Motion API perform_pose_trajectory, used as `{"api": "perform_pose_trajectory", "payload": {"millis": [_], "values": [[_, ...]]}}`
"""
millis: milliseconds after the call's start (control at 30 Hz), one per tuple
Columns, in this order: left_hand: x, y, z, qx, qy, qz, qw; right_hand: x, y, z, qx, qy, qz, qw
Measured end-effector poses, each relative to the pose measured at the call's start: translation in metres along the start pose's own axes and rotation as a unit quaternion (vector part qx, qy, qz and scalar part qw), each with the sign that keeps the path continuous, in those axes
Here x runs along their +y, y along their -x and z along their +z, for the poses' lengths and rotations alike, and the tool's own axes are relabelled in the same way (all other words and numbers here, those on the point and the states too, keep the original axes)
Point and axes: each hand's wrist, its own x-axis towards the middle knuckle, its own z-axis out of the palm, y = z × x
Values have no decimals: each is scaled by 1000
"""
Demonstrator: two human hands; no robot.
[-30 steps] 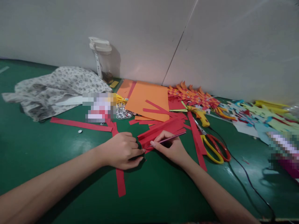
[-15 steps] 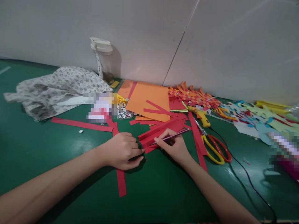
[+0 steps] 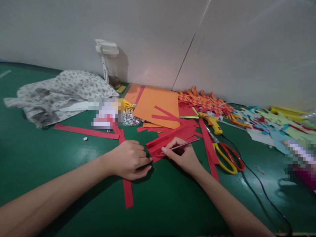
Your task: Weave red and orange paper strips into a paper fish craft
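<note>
My right hand (image 3: 182, 153) is closed around a slim dark pencil (image 3: 185, 143), which slants with its tip down on folded red paper (image 3: 154, 152). My left hand (image 3: 132, 159) is curled at the left corner of that paper, fingertips pressed to its edge. Under my left wrist runs a red paper strip (image 3: 128, 196), flat on the table. Another red strip (image 3: 86, 131) lies to the left, beside a small round white piece (image 3: 85, 139). More red strips and an orange sheet (image 3: 158, 103) are piled behind my hands.
Scissors (image 3: 225, 158) and a yellow glue gun (image 3: 212, 123) with a black cord lie right of my right hand. Woven orange-red paper fish (image 3: 204, 100) and coloured scraps (image 3: 271, 121) sit at the back right. A patterned cloth (image 3: 66, 92) and a clear bottle (image 3: 111, 62) stand back left.
The pencil and my right hand have shifted very slightly, with its top end a little lower. My left hand and the paper have stayed in place.
</note>
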Motion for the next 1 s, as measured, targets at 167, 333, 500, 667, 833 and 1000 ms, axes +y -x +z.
{"api": "perform_pose_trajectory", "payload": {"millis": [167, 333, 500, 667, 833, 1000], "values": [[0, 1, 1, -1, -4, -2, 1000, 2, 0, 0, 8, 12, 3, 1000], [0, 2, 1, -2, 0, -1, 1000, 3, 0, 0, 18, 3, 11, 1000], [0, 2, 1, 1, -1, 0, 1000, 3, 0, 0, 18, 2, 8, 1000], [0, 1, 0, 1, -1, 2, 1000, 6, -1, 0, 25, -9, 10, 1000], [1, 1, 0, 0, 2, 0, 1000, 1, 1, 0, 12, -26, -9, 1000], [0, 1, 0, -3, 0, 0, 1000, -6, 2, 0, -17, 17, -21, 999]]}}
